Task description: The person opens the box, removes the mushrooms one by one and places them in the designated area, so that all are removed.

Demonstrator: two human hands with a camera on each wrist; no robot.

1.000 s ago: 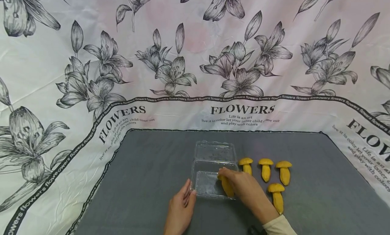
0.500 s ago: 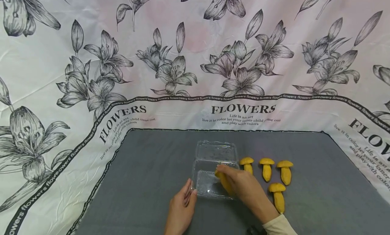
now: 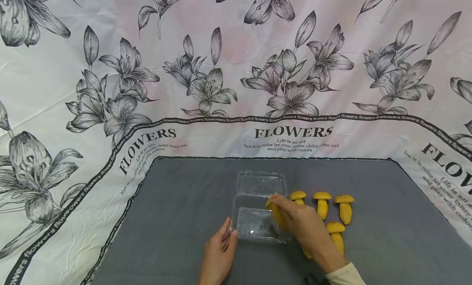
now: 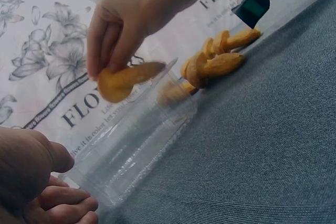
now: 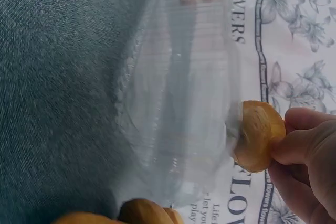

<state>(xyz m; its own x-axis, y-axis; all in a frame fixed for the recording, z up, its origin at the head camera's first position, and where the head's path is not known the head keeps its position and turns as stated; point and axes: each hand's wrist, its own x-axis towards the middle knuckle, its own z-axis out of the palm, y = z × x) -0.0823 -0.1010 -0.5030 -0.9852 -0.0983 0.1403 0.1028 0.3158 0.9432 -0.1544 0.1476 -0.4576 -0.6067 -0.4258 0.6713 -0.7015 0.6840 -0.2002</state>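
My left hand [image 3: 218,250] grips the left side of a clear plastic clamshell box [image 3: 254,223], thumb on the near side. The box lies with its lid tipped back. My right hand [image 3: 306,225] pinches a yellow mushroom [image 3: 277,215] over the right part of the box. In the left wrist view this mushroom [image 4: 116,83] hangs above the box rim, its stem pointing toward the box's right end. The right wrist view shows thumb and fingers on the mushroom's rounded cap [image 5: 258,136], beside the clear wall.
To the right of the box lie several more yellow mushrooms, among them one at the far right [image 3: 345,210] and a nearer one [image 3: 334,228] partly behind my right wrist. A stem [image 3: 307,253] shows below my right hand. A flower-printed cloth [image 3: 295,137] borders the grey table surface [image 3: 177,211].
My right hand has risen slightly and shifted right with the mushroom, away from the box floor. A mushroom stem beneath that hand has come into view. My left hand stays on the box.
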